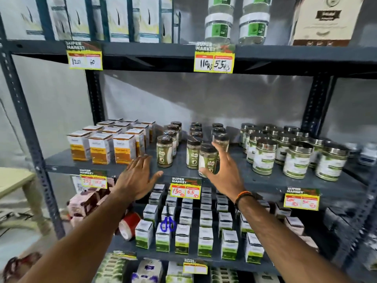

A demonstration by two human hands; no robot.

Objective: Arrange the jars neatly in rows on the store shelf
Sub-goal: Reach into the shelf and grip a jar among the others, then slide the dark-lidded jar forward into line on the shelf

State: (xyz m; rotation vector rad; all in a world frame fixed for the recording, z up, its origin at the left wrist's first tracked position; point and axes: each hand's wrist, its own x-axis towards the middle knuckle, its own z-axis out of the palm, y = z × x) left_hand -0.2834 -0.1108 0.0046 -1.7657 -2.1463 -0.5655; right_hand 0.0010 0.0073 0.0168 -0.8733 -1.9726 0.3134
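Small brown-lidded jars with green labels stand in three rows running back on the grey middle shelf (265, 180). My right hand (221, 170) wraps around the front jar (207, 158) of the right-hand row, at the shelf's front edge. The front jars of the left row (164, 152) and the middle row (193, 153) stand free beside it. My left hand (138, 174) hovers open, fingers spread, in front of the shelf edge, left of the left row and touching nothing.
Orange-and-white boxes (124, 149) fill the shelf's left part. Bigger steel-lidded jars (298, 160) crowd the right part. Price tags hang on the shelf edges. The shelf below holds rows of green-and-white boxes (205, 241), blue-handled scissors (168, 224) and a red tape roll (129, 224).
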